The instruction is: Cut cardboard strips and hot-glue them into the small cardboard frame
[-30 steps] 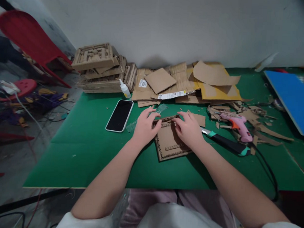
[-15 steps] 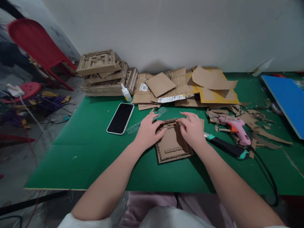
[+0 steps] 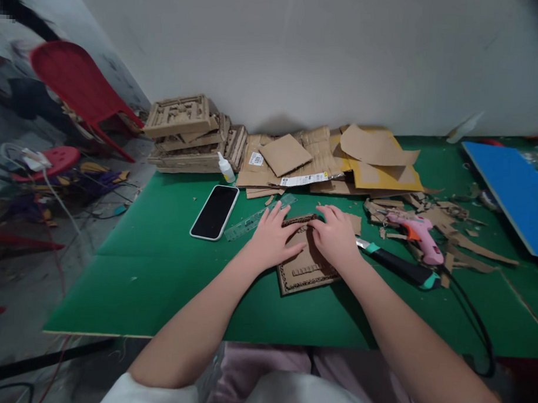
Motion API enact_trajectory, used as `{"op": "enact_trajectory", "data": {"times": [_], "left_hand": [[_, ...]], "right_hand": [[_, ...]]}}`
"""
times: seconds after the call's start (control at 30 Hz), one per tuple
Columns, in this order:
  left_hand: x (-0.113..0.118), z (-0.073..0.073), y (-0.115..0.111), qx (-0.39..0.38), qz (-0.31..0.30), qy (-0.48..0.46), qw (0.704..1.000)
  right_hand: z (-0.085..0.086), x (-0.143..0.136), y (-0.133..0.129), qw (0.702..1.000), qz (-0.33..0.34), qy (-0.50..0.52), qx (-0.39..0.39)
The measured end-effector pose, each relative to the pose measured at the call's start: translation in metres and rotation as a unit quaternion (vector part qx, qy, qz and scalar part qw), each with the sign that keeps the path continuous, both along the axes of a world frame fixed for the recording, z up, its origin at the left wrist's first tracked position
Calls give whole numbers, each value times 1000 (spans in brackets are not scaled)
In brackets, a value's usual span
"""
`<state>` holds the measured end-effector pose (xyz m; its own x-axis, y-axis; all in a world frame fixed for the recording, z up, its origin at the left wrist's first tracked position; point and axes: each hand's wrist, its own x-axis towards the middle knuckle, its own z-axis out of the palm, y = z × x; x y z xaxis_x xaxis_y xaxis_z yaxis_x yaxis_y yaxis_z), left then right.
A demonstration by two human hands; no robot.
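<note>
A square cardboard panel (image 3: pixel 304 258) with corrugated strips along its border lies flat on the table in front of me. A short strip is set inside its near border. My left hand (image 3: pixel 274 240) rests over the panel's left side, fingers spread, its index finger on the upper border and its thumb on the inner face. At the upper right, my right hand (image 3: pixel 333 236) grips the panel, thumb and index finger pressed at the upper border strip. Its palm hides the right side. Beside my left fingertips lies a clear ruler (image 3: pixel 244 225).
A phone (image 3: pixel 214 212) and a glue bottle (image 3: pixel 226 167) lie left. Cardboard frames (image 3: pixel 178 133) are stacked behind them; flat cardboard (image 3: pixel 286 155) lies at the back. Right are a utility knife (image 3: pixel 399 265), a pink glue gun (image 3: pixel 424 236), scraps (image 3: pixel 460 226) and a blue board (image 3: pixel 512 186).
My left hand has shifted right over the panel, its thumb further across. My right hand has moved slightly left along the upper border. The camera view has tilted a little.
</note>
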<state>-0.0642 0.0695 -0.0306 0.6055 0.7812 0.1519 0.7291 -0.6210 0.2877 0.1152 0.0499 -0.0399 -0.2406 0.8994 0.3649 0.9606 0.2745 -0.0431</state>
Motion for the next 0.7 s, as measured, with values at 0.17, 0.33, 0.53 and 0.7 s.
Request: {"op": "enact_trajectory", "data": {"times": [0.17,0.33,0.53,0.7], "left_hand": [[3,1,0,2,4,8,1000],[3,-2,-2,12,10,10,1000],[1,-8,-3,47,12,3,999],[1,-8,-2,50,9,8,999]], "right_hand": [[1,-2,-1,1000,-7,0,-8],[1,-4,-7,1000,-7,16,-8],[-3,-4,-9,999,10,49,-16],[-3,-2,-5,996,11,87,-11]]}}
